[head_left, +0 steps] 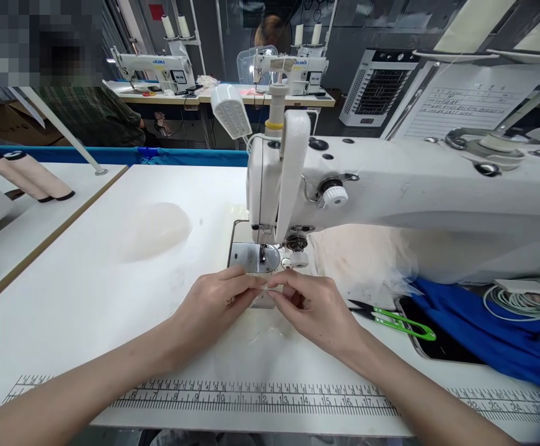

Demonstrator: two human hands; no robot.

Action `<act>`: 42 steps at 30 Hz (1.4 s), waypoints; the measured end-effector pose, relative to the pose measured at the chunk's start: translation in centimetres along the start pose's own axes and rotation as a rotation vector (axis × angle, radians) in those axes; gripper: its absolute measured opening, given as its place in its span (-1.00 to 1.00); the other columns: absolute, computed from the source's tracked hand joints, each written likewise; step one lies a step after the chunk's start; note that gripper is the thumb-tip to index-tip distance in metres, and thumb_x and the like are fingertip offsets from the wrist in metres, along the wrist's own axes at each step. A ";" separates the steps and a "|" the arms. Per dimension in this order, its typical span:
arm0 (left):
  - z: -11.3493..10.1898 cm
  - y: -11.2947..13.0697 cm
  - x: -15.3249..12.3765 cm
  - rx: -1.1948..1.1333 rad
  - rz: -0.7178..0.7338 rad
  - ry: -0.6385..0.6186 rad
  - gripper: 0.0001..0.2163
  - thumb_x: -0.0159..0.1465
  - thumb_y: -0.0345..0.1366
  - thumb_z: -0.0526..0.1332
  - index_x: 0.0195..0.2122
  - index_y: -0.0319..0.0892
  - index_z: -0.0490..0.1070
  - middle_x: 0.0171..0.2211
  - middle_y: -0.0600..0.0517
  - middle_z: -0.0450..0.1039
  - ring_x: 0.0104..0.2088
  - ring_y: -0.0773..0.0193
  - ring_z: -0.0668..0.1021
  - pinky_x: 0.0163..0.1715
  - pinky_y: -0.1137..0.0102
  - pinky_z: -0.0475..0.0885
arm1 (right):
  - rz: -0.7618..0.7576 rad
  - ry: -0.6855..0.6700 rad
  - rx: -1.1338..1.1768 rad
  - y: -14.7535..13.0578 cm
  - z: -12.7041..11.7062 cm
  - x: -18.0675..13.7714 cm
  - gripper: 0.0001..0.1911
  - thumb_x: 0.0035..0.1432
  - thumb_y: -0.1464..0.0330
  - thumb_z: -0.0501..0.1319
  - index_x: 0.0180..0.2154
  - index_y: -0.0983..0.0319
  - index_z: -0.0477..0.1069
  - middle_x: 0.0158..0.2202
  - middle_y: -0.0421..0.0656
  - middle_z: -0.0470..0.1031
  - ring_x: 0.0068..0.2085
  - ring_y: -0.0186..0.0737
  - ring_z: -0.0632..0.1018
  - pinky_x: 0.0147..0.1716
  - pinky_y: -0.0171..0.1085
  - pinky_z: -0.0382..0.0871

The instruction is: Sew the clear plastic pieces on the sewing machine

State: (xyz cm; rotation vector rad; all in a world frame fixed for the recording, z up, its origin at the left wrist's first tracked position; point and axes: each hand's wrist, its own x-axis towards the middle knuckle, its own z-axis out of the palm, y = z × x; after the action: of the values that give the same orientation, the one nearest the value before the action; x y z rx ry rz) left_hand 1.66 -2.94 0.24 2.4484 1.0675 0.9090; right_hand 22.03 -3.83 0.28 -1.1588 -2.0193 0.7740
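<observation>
My left hand (223, 303) and my right hand (309, 303) meet just in front of the needle plate (244, 255) of a white sewing machine (367, 179). Thumb and forefinger of each are pinched on a thin, sheer pale fabric (270, 337), its outline hard to make out against the white table. The fingertips nearly touch. Behind them the presser foot (263, 254) stands close to the plate. A sheer, rounded fabric piece (158, 229) lies flat to the left. More sheer fabric (358, 257) is heaped under the machine arm.
Green-handled thread snips (404, 323) rest partly on a dark phone (446, 341) at right, beside blue cloth (497, 334) and a coiled cord (525, 300). A printed ruler (242, 397) runs along the front edge. Thread cones (41, 176) lie left; a person (88, 118) is beyond.
</observation>
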 end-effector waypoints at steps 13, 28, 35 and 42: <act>0.0 -0.2 -0.2 -0.026 0.005 0.028 -0.88 0.35 -0.39 0.14 -0.25 -0.14 0.47 -0.49 0.12 0.37 -0.53 0.45 0.42 -0.55 0.55 0.32 | -0.035 -0.057 -0.042 0.3 0.1 -0.2 -0.75 0.26 0.37 0.11 -0.08 0.18 0.47 -0.61 -0.34 0.34 -0.62 -0.44 0.31 -0.58 -0.43 0.25; -0.2 0.6 0.0 0.041 0.021 0.047 -0.91 0.32 -0.43 0.15 -0.16 -0.19 0.38 -0.51 0.15 0.40 -0.56 0.46 0.40 -0.55 0.55 0.32 | -0.452 0.204 -0.394 0.6 -0.2 -0.3 -0.81 0.30 0.46 0.11 -0.30 0.21 0.49 -0.56 -0.28 0.53 -0.59 -0.42 0.45 -0.62 -0.39 0.28; -0.1 0.6 -0.2 -0.024 0.079 0.069 -0.89 0.34 -0.42 0.15 -0.20 -0.18 0.47 -0.43 0.07 0.46 -0.48 0.43 0.48 -0.48 0.54 0.37 | -0.820 0.197 -0.719 -0.2 -1.1 -0.8 -0.81 0.20 0.57 0.16 -0.36 0.27 0.52 -0.66 -0.28 0.41 -0.63 -0.41 0.31 -0.68 -0.33 0.16; -1.6 1.5 0.7 -0.315 -0.396 -0.365 -0.84 0.29 -0.22 0.22 -0.40 -0.10 0.52 -0.51 0.13 0.47 -0.53 0.39 0.44 -0.58 0.50 0.28 | -0.118 -0.123 -0.078 -1.3 -2.0 -0.4 -0.80 0.28 0.30 0.18 -0.37 0.22 0.48 -0.62 -0.30 0.42 -0.63 -0.45 0.37 -0.63 -0.42 0.23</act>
State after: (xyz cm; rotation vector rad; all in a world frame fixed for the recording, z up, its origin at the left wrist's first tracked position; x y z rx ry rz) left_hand 1.75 -3.36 2.51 1.9482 1.1182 0.4419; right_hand 23.10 -4.39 2.31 -1.0463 -2.2157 0.7296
